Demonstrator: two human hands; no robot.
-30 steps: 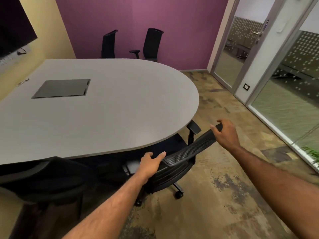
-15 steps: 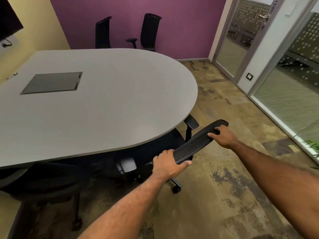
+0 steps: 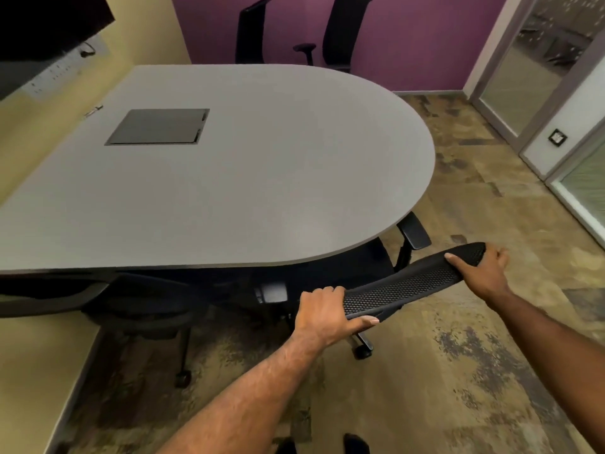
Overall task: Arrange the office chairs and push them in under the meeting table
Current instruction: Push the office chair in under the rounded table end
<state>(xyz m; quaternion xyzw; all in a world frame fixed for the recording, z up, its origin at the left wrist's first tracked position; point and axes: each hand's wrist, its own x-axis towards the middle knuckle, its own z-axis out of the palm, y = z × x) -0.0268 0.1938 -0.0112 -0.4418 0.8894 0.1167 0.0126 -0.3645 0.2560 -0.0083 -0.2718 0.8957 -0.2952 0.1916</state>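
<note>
A black mesh office chair (image 3: 402, 286) stands at the near right curve of the grey meeting table (image 3: 262, 178), its seat under the tabletop and one armrest sticking out at the right. My left hand (image 3: 324, 314) grips the left end of the chair's backrest top. My right hand (image 3: 481, 270) holds the right end of the same backrest. A second black chair (image 3: 144, 306) sits tucked under the table's near edge to the left. Two more black chairs (image 3: 252, 31) (image 3: 343, 31) stand at the far side against the purple wall.
A dark flush cable panel (image 3: 157, 126) lies in the tabletop. A glass door and glass wall (image 3: 537, 60) run along the right. A dark screen (image 3: 42, 31) hangs on the yellow wall at the left. Patterned carpet (image 3: 458, 371) spreads to the right and near me.
The chair has rolled further in under the table with both hands on its backrest. My left hand has closed more firmly around the backrest's left end.
</note>
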